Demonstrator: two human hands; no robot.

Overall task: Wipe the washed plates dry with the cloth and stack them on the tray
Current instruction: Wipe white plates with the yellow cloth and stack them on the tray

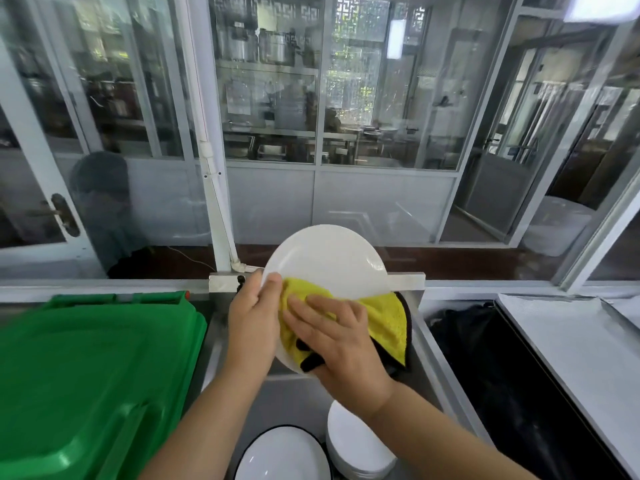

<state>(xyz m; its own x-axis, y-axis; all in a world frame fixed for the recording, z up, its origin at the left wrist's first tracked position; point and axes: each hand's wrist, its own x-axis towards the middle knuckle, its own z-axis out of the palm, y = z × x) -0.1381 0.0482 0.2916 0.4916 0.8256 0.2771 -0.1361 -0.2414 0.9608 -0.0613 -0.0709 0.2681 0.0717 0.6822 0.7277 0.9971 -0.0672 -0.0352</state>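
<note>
At frame centre, the left hand (254,313) grips the tilted white plate (329,261) by its rim. The right hand (341,344), fingers extended, presses the yellow cloth (384,320) flat against the plate.

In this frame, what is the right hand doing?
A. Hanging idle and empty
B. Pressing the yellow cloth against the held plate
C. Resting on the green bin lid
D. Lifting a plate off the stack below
B: the right hand lies with fingers spread on the yellow cloth, pressing it against the white plate that the left hand grips at its rim.
</note>
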